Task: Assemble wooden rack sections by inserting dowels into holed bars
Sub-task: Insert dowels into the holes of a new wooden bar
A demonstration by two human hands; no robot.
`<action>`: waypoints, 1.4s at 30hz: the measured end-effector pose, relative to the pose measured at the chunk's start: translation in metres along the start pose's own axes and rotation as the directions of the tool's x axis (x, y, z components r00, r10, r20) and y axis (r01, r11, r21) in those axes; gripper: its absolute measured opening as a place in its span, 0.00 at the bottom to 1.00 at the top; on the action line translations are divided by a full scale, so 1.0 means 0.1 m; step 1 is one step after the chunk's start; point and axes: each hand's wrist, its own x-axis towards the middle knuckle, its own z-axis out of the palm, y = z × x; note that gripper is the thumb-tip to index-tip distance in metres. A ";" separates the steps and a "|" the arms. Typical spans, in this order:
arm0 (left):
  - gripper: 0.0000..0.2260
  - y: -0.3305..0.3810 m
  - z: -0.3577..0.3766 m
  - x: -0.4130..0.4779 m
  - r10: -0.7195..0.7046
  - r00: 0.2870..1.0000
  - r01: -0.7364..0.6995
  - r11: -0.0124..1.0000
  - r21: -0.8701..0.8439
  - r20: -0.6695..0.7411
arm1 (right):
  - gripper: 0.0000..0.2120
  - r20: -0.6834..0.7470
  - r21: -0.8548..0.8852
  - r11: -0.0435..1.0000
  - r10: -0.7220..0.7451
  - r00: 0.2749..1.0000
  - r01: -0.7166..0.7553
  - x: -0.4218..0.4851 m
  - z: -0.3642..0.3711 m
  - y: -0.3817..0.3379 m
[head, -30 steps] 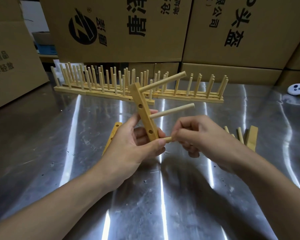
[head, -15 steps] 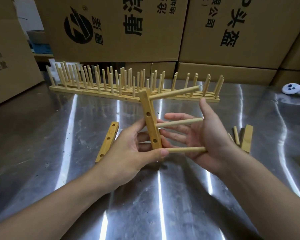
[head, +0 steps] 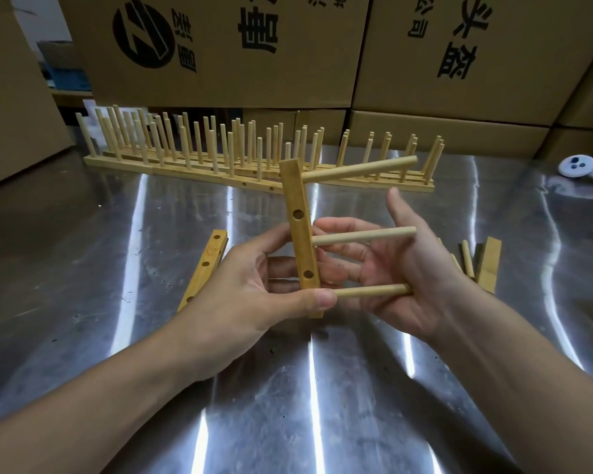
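Note:
My left hand (head: pixel 254 295) grips a holed wooden bar (head: pixel 298 220), held nearly upright above the steel table. Three dowels stick out of it to the right: a top dowel (head: pixel 360 170), a middle dowel (head: pixel 363 235) and a bottom dowel (head: pixel 372 291). My right hand (head: pixel 401 268) is spread flat behind the dowels, its palm against the free end of the bottom dowel and its fingers straight. Two holes in the bar's side face show bare.
A loose holed bar (head: pixel 204 268) lies left of my left hand. Another bar (head: pixel 490 265) and loose dowels (head: pixel 468 263) lie to the right. Finished rack sections (head: pixel 254 159) stand in a row at the back, before cardboard boxes (head: pixel 220 46). A white controller (head: pixel 579 167) sits far right.
My right hand let go of the bottom dowel it was pinching and opened flat against its end. The dowel now stands in the bar. The bar sits more upright.

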 end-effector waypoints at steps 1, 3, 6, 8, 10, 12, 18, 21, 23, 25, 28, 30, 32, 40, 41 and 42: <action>0.25 0.00 0.00 0.00 -0.006 1.000 0.006 1.000 -0.005 0.002 | 0.43 -0.002 -0.007 1.000 0.006 1.000 -0.006 0.01 0.00 0.00; 0.25 0.00 0.00 -0.01 -0.024 1.000 0.024 0.999 -0.021 0.003 | 0.45 -0.014 -0.022 1.000 0.011 1.000 -0.011 0.03 -0.02 -0.02; 0.26 -0.02 0.05 0.02 -0.084 0.996 0.080 0.991 -0.112 -0.034 | 0.51 0.002 0.055 0.998 0.000 1.000 0.000 0.04 -0.07 -0.11; 0.25 -0.03 0.09 0.05 -0.116 0.987 0.092 0.974 -0.208 -0.110 | 0.52 0.014 0.143 0.989 -0.036 0.999 0.033 0.03 -0.07 -0.15; 0.25 -0.04 0.10 0.07 -0.151 0.970 0.087 0.947 -0.308 -0.193 | 0.49 -0.024 0.097 0.990 -0.100 0.995 0.102 0.03 -0.09 -0.13; 0.28 -0.02 0.06 0.07 -0.182 0.951 0.074 0.920 -0.386 -0.251 | 0.40 -0.077 -0.148 0.968 -0.214 0.974 0.201 0.03 -0.07 -0.08; 0.30 0.04 0.02 0.07 -0.177 0.888 0.014 0.933 -0.360 -0.425 | 0.28 0.209 -0.550 0.583 -0.598 0.774 0.599 -0.03 0.10 0.11; 0.29 0.05 0.02 0.06 -0.184 0.872 0.021 0.940 -0.341 -0.453 | 0.52 0.406 -0.664 0.332 -0.592 0.696 0.670 -0.06 0.09 0.16; 0.29 0.05 0.01 0.06 -0.169 0.854 0.030 0.960 -0.277 -0.493 | 0.57 0.432 -0.756 0.165 -0.601 0.672 0.634 -0.05 0.07 0.14; 0.30 0.04 0.00 0.06 -0.159 0.839 0.054 0.976 -0.212 -0.520 | 0.59 0.433 -0.816 0.035 -0.623 0.651 0.577 -0.05 0.08 0.12; 0.31 0.06 0.00 0.06 -0.170 0.867 0.086 0.977 -0.195 -0.469 | 0.56 0.409 -0.841 0.012 -0.640 0.650 0.541 -0.04 0.09 0.12; 0.34 0.11 -0.10 0.08 -0.131 0.894 0.052 0.980 -0.192 -0.429 | 0.55 0.384 -0.844 0.025 -0.669 0.637 0.535 -0.01 0.02 0.06; 0.42 0.19 -0.27 0.11 -0.049 0.912 -0.009 0.990 -0.141 -0.408 | 0.56 0.359 -0.854 0.030 -0.690 0.628 0.520 0.03 -0.10 -0.04; 0.58 0.23 -0.58 0.12 0.279 0.948 -0.019 0.534 0.845 -0.155 | 0.60 0.374 -0.905 -0.036 -0.539 0.754 0.423 0.06 -0.29 -0.09; 0.56 0.21 -0.61 0.12 0.280 0.947 -0.015 0.524 0.852 -0.156 | 0.59 0.375 -0.906 -0.035 -0.529 0.762 0.422 0.07 -0.29 -0.08; 0.55 0.21 -0.64 0.12 0.280 0.948 -0.014 0.516 0.857 -0.154 | 0.59 0.374 -0.908 -0.039 -0.522 0.767 0.416 0.07 -0.29 -0.07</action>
